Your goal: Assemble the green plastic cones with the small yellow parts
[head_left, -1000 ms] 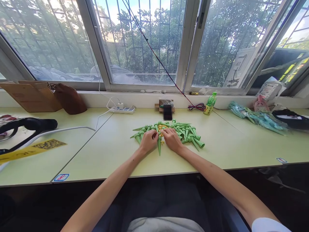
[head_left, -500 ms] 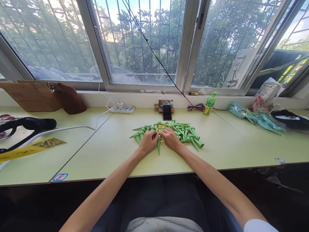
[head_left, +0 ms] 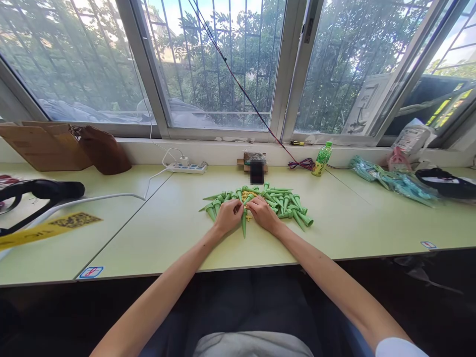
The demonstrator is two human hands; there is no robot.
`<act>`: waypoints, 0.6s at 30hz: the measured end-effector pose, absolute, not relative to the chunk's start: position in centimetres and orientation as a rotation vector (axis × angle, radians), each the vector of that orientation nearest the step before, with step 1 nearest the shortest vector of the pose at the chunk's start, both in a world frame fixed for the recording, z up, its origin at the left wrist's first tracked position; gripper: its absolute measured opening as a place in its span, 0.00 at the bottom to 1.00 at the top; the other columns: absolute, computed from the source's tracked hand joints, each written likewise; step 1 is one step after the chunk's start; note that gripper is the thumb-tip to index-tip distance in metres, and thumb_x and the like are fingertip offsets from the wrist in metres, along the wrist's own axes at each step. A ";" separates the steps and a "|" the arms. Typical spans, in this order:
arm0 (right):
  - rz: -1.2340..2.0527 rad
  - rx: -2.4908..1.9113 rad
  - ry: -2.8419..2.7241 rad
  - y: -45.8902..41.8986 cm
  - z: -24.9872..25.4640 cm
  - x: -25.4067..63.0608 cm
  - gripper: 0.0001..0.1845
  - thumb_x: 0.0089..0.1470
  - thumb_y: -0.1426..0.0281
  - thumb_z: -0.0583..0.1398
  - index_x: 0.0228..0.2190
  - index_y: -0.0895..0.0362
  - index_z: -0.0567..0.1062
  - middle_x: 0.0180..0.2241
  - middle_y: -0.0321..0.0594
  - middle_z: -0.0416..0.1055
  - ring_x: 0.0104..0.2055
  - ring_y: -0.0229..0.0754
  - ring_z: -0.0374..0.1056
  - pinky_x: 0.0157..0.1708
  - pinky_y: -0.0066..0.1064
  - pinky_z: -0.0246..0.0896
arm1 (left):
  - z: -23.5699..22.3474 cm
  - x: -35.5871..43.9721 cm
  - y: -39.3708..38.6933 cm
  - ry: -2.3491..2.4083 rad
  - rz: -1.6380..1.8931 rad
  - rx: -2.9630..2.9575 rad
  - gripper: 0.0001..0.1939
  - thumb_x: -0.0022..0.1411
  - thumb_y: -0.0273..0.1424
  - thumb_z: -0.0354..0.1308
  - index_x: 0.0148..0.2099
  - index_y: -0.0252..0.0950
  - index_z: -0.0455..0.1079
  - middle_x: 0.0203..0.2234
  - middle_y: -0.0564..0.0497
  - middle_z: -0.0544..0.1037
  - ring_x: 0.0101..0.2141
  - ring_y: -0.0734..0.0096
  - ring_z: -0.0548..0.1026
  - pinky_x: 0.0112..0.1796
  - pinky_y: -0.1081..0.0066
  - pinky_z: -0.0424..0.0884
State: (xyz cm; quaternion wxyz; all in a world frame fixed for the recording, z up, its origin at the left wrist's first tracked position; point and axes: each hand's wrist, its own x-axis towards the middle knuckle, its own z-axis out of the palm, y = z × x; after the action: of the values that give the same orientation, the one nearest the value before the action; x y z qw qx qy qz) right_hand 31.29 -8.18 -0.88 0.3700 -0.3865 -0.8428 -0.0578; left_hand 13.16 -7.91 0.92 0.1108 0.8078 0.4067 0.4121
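A green plastic watering spike (head_left: 244, 227) points toward me, its wide end between my two hands. My left hand (head_left: 229, 215) is closed, thumb and fingers pinching that wide end from the left. From the right, the bent fingers of my right hand (head_left: 262, 213) are pressed together at the same end; whatever they pinch is too small and covered to make out. A small yellow T-shaped piece (head_left: 249, 218) lies on the table beside the spike. More green spikes (head_left: 286, 202) are heaped around both hands, with small yellow pieces (head_left: 247, 195) among them behind the fingers.
Behind the heap stand a small open cardboard box (head_left: 246, 162) and a blurred-out dark object (head_left: 256, 172). A power strip (head_left: 188, 168) and a green bottle (head_left: 322, 158) are near the wall. A white cable (head_left: 104, 197) crosses the left side; plastic bags (head_left: 397, 181) lie right.
Both hands stay together at the spike's wide end, with hardly any visible movement. The whole view has shifted very slightly.
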 end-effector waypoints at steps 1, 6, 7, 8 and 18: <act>-0.150 -0.995 -2.166 -8.2 -0.9 31.3 0.12 0.65 0.76 0.54 0.33 0.57 0.76 0.35 0.44 0.73 0.41 0.47 0.64 0.44 0.38 0.65 | 1.0 13.2 -7.9 1.195 1.208 2.371 0.11 0.64 0.31 0.53 0.29 0.36 0.69 0.23 0.52 0.72 0.25 0.72 0.67 0.31 0.69 0.63; -0.181 -1.049 -2.185 -8.2 -0.8 31.3 0.10 0.64 0.75 0.56 0.33 0.57 0.76 0.35 0.44 0.72 0.41 0.47 0.64 0.45 0.39 0.64 | 1.0 13.2 -8.0 1.189 1.207 2.372 0.11 0.64 0.31 0.52 0.29 0.36 0.69 0.23 0.52 0.72 0.25 0.71 0.67 0.30 0.69 0.64; -0.185 -1.064 -2.185 -8.2 -0.8 31.3 0.10 0.64 0.75 0.56 0.34 0.57 0.77 0.35 0.44 0.72 0.41 0.47 0.64 0.45 0.39 0.63 | 0.9 13.1 -7.9 1.188 1.208 2.374 0.11 0.64 0.31 0.52 0.29 0.36 0.69 0.23 0.52 0.72 0.25 0.71 0.67 0.30 0.69 0.64; -0.185 -1.077 -2.183 -8.2 -0.8 31.3 0.10 0.64 0.75 0.56 0.34 0.57 0.77 0.35 0.44 0.72 0.41 0.47 0.64 0.45 0.39 0.63 | 0.9 13.1 -7.9 1.188 1.210 2.375 0.11 0.64 0.31 0.52 0.29 0.36 0.69 0.23 0.52 0.72 0.25 0.71 0.67 0.30 0.69 0.64; -0.220 -1.098 -2.165 -7.8 -1.1 31.3 0.12 0.65 0.75 0.54 0.30 0.56 0.74 0.33 0.43 0.71 0.40 0.47 0.64 0.44 0.38 0.62 | 0.8 13.1 -7.9 1.195 1.216 2.390 0.10 0.63 0.30 0.52 0.29 0.36 0.69 0.23 0.52 0.72 0.25 0.72 0.67 0.30 0.69 0.63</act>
State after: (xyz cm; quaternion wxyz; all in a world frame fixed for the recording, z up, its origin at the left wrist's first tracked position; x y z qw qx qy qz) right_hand 31.28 -7.77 -1.11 0.3450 -0.4229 -0.8336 -0.0846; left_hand 13.12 -7.93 0.80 0.1028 0.8098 0.4048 0.4121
